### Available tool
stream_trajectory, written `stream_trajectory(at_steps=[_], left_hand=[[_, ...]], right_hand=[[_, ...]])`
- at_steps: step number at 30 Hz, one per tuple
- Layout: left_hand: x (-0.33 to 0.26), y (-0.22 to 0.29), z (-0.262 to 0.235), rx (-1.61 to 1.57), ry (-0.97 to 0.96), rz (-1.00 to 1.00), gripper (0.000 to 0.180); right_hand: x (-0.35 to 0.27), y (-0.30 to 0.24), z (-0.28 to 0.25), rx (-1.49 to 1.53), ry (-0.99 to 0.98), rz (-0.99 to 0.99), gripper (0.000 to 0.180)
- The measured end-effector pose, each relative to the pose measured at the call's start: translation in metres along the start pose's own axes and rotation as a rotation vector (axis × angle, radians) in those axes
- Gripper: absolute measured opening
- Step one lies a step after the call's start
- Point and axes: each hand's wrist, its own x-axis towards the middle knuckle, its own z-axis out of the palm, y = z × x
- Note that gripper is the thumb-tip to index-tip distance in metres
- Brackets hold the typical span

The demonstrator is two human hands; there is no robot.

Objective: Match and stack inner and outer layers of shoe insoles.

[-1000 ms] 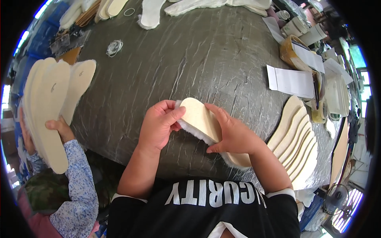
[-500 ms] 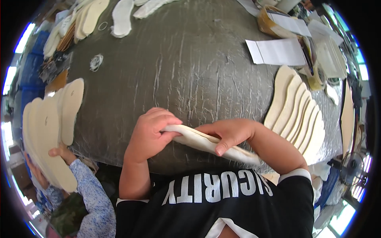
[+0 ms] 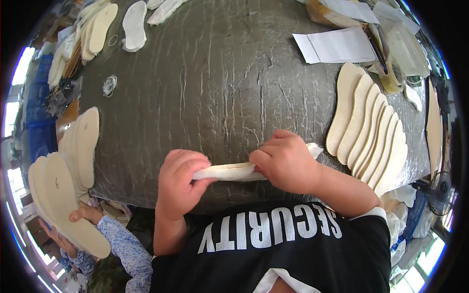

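While pinched both sides, a fleecy insole (image 3: 227, 173) shows its edge

At the head view's lower centre, I see the left grip (image 3: 180, 179) pinching the insole's left end, the right grip (image 3: 289, 162) pinching near its right, presumably to steady it. At frame right, cream insoles (image 3: 350, 110) fan across the bench (image 3: 205, 97), perhaps so each edge is reachable.

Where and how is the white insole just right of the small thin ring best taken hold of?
The white insole is probably best pinched at its near end, coming from the near side: it lies flat, with that rounded end uncovered and facing that way.
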Motion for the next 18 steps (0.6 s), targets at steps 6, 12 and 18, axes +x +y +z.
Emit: stream_trajectory(at_steps=[6, 12, 18], left_hand=[[0.017, 0.026, 0.009, 0.278, -0.121, 0.112, 0.030], [0.010, -0.010, 0.014, 0.195, -0.326, -0.062, 0.024], [0.008, -0.035, 0.019, 0.201, -0.377, -0.334, 0.022]], right_hand=[[0.002, -0.007, 0.001, 0.014, 0.058, -0.081, 0.018], [0.006, -0.003, 0.005, -0.174, 0.050, -0.064, 0.059], [-0.015, 0.022, 0.049, -0.301, -0.156, 0.145, 0.107]])
